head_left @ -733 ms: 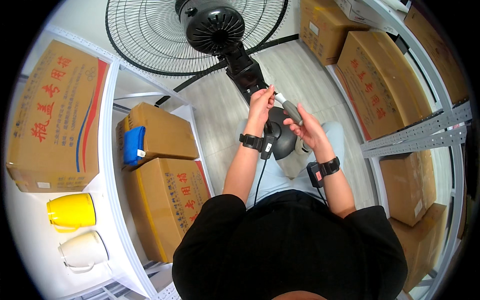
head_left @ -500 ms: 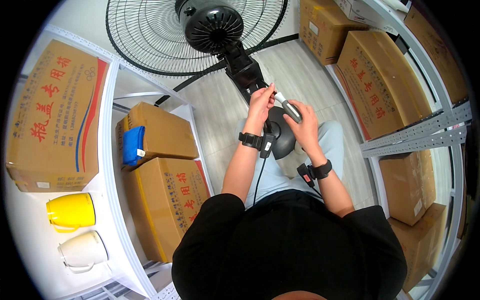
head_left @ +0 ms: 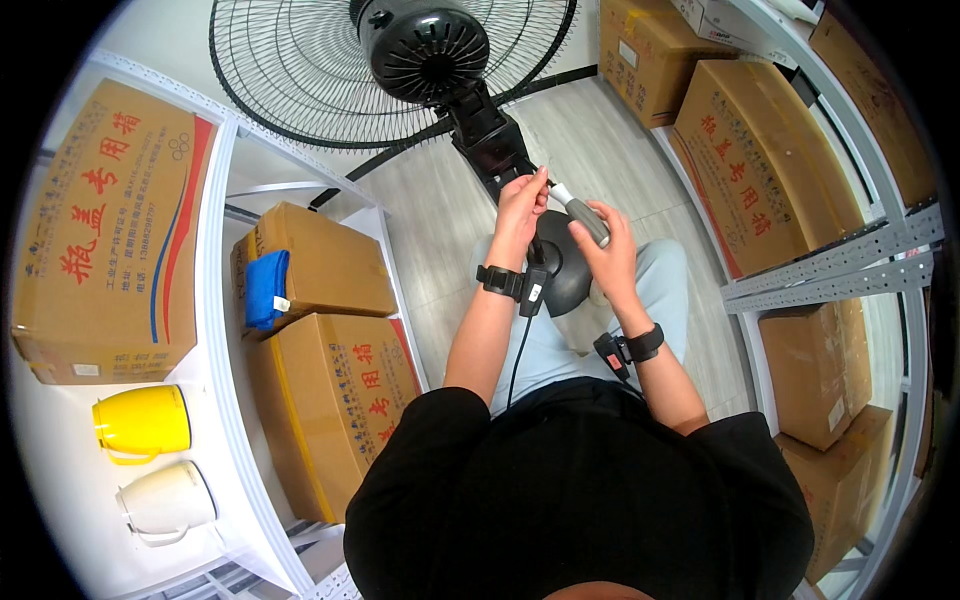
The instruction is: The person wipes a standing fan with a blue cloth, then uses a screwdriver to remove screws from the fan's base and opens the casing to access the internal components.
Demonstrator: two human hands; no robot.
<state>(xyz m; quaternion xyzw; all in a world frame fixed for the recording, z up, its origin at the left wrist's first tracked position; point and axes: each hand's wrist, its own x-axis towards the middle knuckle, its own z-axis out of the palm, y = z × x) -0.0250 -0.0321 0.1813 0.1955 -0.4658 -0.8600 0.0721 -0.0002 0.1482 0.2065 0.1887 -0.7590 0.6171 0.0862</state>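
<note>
A screwdriver (head_left: 585, 220) with a grey and white handle is held at a slant between the 2 hands, its white end pointed toward the left fingertips. The handle is gripped by the right hand (head_left: 612, 255), with the thumb laid along 1 side and the bent fingers along the other. The left hand (head_left: 519, 212) is raised beside the black neck (head_left: 488, 135) of a floor fan (head_left: 430, 55). Its thumb and forefinger are pressed together just by the tool's front end; whether anything small is pinched there cannot be told. The fan's round base (head_left: 568, 288) is seen below the hands, between legs clad in light blue trousers (head_left: 660, 280). A black strap (head_left: 498, 280) is worn on the left wrist and another on the right.

At the left, a yellow jug (head_left: 143, 424) and a white jug (head_left: 168, 500) are set side by side on a white shelf (head_left: 75, 470). Lower down, a blue cloth (head_left: 267, 288) is draped over the end of a cardboard box (head_left: 335, 258). At the right, more boxes (head_left: 755, 170) are stored on a metal rack (head_left: 830, 258).
</note>
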